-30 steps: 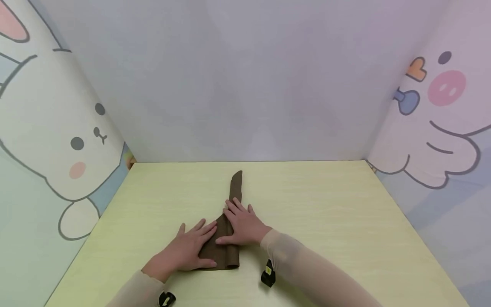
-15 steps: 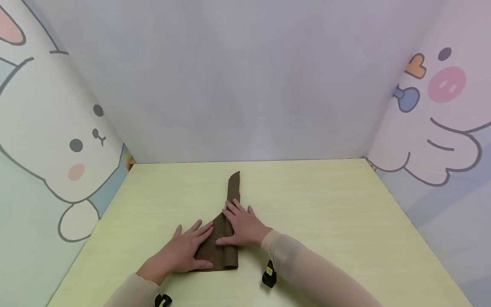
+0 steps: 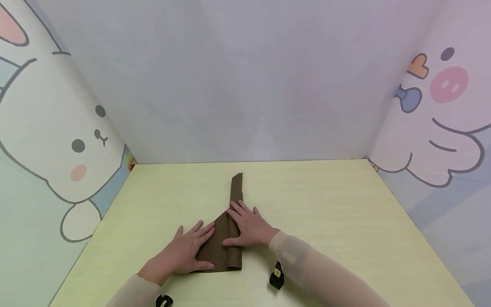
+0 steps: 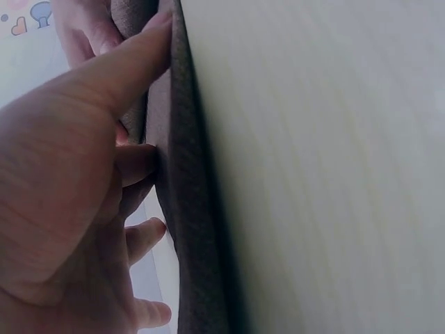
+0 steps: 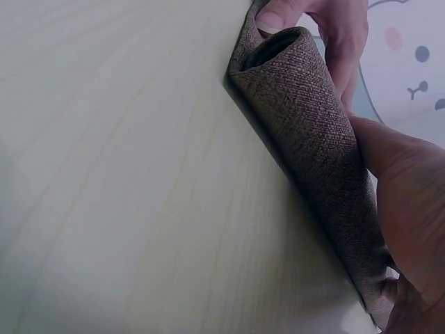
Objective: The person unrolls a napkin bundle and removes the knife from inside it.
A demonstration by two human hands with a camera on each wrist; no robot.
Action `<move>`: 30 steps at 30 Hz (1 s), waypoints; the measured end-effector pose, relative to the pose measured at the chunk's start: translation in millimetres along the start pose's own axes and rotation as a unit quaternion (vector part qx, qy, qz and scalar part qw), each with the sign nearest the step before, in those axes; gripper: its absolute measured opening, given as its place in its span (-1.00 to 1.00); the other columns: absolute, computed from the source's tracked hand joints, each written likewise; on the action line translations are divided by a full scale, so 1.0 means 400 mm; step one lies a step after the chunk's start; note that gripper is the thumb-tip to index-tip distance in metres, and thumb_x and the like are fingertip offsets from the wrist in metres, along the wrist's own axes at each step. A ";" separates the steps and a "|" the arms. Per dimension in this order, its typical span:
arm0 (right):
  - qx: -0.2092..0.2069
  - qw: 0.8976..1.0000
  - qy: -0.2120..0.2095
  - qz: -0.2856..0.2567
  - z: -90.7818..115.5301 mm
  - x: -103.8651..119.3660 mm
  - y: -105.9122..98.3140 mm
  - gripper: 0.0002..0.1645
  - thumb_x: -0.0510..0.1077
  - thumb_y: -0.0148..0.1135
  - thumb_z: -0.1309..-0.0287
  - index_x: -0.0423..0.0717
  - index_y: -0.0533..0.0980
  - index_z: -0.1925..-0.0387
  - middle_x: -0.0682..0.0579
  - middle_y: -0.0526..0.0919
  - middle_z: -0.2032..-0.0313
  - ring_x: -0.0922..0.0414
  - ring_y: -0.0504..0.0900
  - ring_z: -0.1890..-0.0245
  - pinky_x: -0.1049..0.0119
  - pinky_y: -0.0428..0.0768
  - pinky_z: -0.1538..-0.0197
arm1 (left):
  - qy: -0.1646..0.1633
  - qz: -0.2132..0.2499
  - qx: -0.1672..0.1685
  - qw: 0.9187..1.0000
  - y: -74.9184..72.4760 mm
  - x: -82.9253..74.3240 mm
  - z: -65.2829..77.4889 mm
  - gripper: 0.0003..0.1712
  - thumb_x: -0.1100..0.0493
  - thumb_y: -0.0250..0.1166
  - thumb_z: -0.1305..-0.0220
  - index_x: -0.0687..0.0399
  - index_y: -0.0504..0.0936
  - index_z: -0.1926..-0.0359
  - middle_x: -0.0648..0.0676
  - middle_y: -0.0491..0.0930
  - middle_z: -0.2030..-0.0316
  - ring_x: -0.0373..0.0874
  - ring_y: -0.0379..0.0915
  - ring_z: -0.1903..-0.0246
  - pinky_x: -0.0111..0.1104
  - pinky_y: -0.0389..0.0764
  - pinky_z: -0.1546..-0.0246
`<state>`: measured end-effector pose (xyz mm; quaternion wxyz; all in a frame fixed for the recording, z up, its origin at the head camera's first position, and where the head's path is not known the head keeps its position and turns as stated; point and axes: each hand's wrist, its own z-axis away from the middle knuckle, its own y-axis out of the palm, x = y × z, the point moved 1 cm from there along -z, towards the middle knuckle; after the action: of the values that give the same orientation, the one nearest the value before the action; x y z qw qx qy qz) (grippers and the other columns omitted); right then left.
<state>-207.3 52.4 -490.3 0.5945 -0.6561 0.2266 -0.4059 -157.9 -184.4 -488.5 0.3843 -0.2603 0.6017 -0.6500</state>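
A brown woven cloth (image 3: 218,245) lies on the table, flat and slanted on its left side. Its right edge is turned over into a loose fold (image 5: 306,104), whose hollow end shows in the right wrist view. A narrow strip (image 3: 236,187) of the same cloth runs on toward the table's far side. My left hand (image 3: 182,251) rests on the left part with fingers spread, the thumb near the front edge. My right hand (image 3: 251,228) lies across the folded edge, fingers stretched out and thumb pointing left. The cloth under both palms is hidden.
Pale yellow table (image 3: 326,213) surface surrounds the cloth. A plain grey-white wall panel (image 3: 249,85) stands behind it. Side panels carry cartoon drawings, a bunny (image 3: 57,128) at left and a pig (image 3: 449,106) at right.
My right hand and the folded edge have shifted slightly to the right. The strip's far tip now looks blunter than before. My left hand stays about where it was.
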 end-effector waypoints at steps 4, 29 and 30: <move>-0.001 1.000 0.000 -0.001 0.001 -0.005 0.000 0.19 0.61 0.05 0.02 0.02 0.11 -0.47 0.01 -0.04 -0.50 -0.03 -0.11 -0.48 -0.29 0.17 -0.25 | -0.001 0.003 0.002 1.000 0.001 0.000 -0.001 0.20 -0.66 0.02 0.03 -0.02 0.17 -0.47 -0.12 0.01 -0.48 0.04 -0.08 -0.44 0.38 0.11 -0.09; 0.003 0.998 0.008 -0.060 0.030 -0.039 -0.004 0.18 0.56 0.11 0.00 0.03 0.07 -0.49 0.04 -0.10 -0.51 0.03 -0.10 -0.48 -0.27 0.18 -0.26 | -0.001 0.016 -0.006 1.000 0.003 0.004 0.004 0.18 -0.64 0.06 0.02 -0.01 0.19 -0.46 -0.11 0.02 -0.48 0.07 -0.07 -0.43 0.38 0.10 -0.09; 0.004 0.998 0.008 -0.064 0.031 -0.040 -0.006 0.17 0.55 0.12 -0.01 0.03 0.07 -0.49 0.04 -0.10 -0.50 0.03 -0.09 -0.48 -0.27 0.17 -0.26 | -0.001 0.016 -0.008 1.000 0.003 0.005 0.004 0.18 -0.63 0.07 0.02 -0.01 0.19 -0.46 -0.11 0.02 -0.48 0.07 -0.07 -0.43 0.38 0.10 -0.09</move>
<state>-206.9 72.9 -492.0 0.5678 -0.6636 0.1873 -0.4496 -157.4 -186.8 -489.7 0.3937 -0.2543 0.6102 -0.6387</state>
